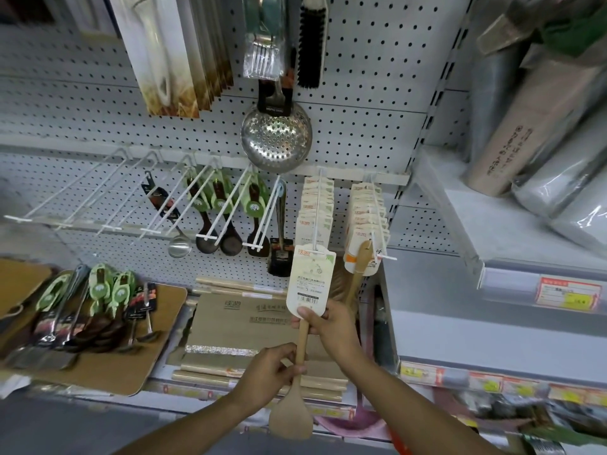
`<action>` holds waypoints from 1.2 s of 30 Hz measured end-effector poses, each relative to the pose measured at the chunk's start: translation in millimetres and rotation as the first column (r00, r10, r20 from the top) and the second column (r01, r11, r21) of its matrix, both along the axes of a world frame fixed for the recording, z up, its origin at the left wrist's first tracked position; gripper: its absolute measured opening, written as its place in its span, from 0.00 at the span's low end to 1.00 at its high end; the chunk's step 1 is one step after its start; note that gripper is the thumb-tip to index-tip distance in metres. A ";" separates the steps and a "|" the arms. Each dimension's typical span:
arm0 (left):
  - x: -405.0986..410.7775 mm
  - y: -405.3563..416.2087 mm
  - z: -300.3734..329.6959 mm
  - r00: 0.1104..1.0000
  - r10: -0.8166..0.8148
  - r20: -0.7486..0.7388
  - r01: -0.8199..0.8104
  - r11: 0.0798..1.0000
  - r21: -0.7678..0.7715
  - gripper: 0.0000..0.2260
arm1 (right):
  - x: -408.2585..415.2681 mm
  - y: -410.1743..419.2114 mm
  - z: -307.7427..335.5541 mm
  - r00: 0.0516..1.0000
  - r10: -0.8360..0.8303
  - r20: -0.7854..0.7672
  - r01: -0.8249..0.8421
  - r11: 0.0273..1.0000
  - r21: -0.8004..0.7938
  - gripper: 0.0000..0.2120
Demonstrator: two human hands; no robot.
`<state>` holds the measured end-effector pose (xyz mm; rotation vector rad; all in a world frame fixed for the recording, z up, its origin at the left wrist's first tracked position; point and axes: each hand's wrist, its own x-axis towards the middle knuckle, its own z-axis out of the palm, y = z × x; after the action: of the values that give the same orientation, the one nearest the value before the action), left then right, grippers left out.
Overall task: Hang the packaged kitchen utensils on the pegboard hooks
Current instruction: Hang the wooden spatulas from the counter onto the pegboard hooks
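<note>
The right hand pinches the lower edge of a cream header card, thumb on the front just under the barcode, fingers curled behind. That card is fixed to the handle of a wooden spatula, which hangs downward with its broad blade lowest. The left hand grips the spatula's handle lower down, fingers and thumb closed around the shaft just above the blade. The card's top sits at the outer tip of a white pegboard hook; whether the hole is already threaded over the tip cannot be told. Further back on the same hook hangs a row of matching carded spatulas, and the hook just to the right carries another packed row. To the left, hooks hold dark ladles with green cards, and beyond them several bare hooks jut from the pegboard. A perforated steel skimmer hangs above. Below left, a cardboard sheet bears a heap of green-carded utensils. A flat cardboard box lies on the shelf behind the hands.
</note>
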<state>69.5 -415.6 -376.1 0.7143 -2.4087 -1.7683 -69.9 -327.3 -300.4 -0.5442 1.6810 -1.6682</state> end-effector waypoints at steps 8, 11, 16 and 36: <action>-0.5 -9.0 -9.6 0.999 0.008 0.054 -0.004 0.998 -0.059 0.06 | -6.1 -12.0 -4.4 1.000 0.003 0.010 -0.003 1.000 -0.013 0.09; -2.8 -11.0 -12.5 0.997 0.001 0.075 0.005 0.997 -0.071 0.04 | -6.9 -12.8 -9.5 1.000 -0.001 0.001 0.001 1.000 -0.017 0.11; -4.8 -8.4 -15.3 0.997 0.001 0.073 0.006 0.996 -0.094 0.05 | -8.2 -11.8 -12.4 1.000 0.007 0.017 -0.006 0.999 -0.036 0.10; -47.4 -28.7 -8.0 0.995 -0.008 0.102 0.014 0.998 -0.063 0.04 | -50.2 -36.5 -21.1 0.994 -0.019 -0.110 0.033 0.991 0.129 0.14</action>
<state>22.1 -444.3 -384.1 0.8037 -2.5260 -1.6899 -120.1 -363.8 -321.6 -0.5607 1.8681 -1.5577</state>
